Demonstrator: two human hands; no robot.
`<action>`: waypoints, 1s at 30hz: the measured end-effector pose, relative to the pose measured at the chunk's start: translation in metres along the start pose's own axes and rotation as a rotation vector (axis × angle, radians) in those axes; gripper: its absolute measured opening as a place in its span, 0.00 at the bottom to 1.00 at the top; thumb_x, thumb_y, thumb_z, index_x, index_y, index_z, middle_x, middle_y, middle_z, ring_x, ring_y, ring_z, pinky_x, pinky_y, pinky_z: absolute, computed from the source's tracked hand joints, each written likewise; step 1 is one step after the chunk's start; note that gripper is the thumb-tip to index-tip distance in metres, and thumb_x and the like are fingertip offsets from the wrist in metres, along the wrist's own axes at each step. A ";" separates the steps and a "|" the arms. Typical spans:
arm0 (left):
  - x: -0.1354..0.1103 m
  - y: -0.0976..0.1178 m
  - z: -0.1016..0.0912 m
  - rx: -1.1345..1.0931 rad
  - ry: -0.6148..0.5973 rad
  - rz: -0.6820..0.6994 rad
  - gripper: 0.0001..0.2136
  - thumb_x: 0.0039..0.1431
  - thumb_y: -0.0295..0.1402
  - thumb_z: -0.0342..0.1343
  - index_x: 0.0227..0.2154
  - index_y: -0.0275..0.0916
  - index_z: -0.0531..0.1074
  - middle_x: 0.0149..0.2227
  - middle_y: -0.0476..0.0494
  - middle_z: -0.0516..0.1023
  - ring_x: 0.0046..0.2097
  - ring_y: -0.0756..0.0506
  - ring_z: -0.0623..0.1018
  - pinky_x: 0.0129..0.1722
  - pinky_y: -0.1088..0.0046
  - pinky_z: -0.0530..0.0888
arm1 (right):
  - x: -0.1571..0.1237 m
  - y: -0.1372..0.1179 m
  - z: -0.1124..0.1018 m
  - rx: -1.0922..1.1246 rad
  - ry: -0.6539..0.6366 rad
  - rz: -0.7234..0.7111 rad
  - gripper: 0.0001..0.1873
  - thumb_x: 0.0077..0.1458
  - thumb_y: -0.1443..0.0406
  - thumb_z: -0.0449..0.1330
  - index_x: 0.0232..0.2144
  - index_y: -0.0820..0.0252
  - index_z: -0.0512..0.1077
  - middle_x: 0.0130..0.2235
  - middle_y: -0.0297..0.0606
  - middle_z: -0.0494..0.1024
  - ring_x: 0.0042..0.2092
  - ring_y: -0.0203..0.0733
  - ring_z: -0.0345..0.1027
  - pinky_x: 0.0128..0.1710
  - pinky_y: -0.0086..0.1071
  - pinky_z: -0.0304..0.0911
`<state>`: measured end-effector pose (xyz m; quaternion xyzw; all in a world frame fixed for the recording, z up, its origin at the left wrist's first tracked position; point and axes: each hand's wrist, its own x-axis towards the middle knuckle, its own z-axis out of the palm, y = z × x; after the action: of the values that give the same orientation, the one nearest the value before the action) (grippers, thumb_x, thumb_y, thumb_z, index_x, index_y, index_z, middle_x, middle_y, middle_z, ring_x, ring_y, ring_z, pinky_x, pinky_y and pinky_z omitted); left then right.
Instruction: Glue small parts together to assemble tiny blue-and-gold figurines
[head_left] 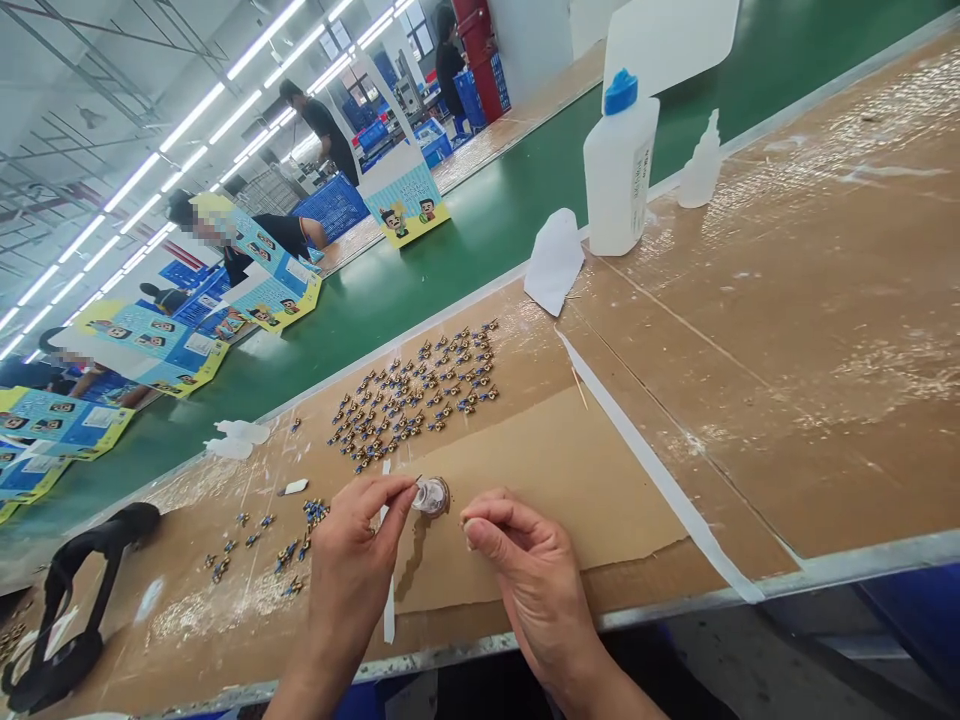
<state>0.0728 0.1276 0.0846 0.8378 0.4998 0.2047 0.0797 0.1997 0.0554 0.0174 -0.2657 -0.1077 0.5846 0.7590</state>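
Note:
My left hand (352, 550) is pinched at the fingertips beside a small clear container (432, 497). Whatever is between its thumb and forefinger is too small to name; a thin dark tip shows there. Thumb and forefinger of my right hand (529, 570) are also pressed together, just right of the container, around something I cannot make out. The container stands on a brown cardboard sheet (585, 470). Beyond my hands, many small blue and gold parts (412, 395) lie in rough rows. More of these loose parts (296, 550) are scattered left of my left hand.
A white bottle with a blue cap (622, 180), a small dropper bottle (701, 170) and a folded white paper (555, 262) stand toward the back. Thin sticks (580, 388) lie on the cardboard. A black strap-like object (79, 600) is at left. People sit across the green belt (480, 230).

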 end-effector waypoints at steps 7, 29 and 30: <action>0.001 0.001 -0.001 0.032 -0.006 0.020 0.06 0.56 0.35 0.55 0.32 0.42 0.76 0.33 0.47 0.79 0.38 0.45 0.76 0.41 0.65 0.71 | 0.001 0.001 0.000 -0.005 -0.006 -0.002 0.03 0.45 0.63 0.66 0.26 0.56 0.77 0.29 0.29 0.71 0.34 0.33 0.61 0.38 0.26 0.55; 0.006 0.003 -0.001 0.099 -0.019 0.080 0.05 0.56 0.34 0.56 0.31 0.41 0.76 0.32 0.48 0.78 0.36 0.46 0.76 0.40 0.68 0.70 | 0.000 -0.001 0.002 0.002 -0.018 0.001 0.03 0.44 0.64 0.67 0.25 0.54 0.77 0.28 0.28 0.70 0.33 0.31 0.60 0.37 0.25 0.55; 0.006 0.002 -0.001 0.101 -0.021 0.072 0.05 0.56 0.34 0.56 0.31 0.42 0.76 0.32 0.48 0.79 0.36 0.46 0.76 0.40 0.67 0.70 | 0.001 -0.001 0.002 0.001 -0.021 0.000 0.03 0.44 0.64 0.67 0.25 0.54 0.77 0.28 0.28 0.70 0.33 0.31 0.60 0.37 0.25 0.55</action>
<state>0.0767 0.1315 0.0878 0.8604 0.4780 0.1732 0.0352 0.1997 0.0563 0.0191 -0.2591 -0.1153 0.5873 0.7580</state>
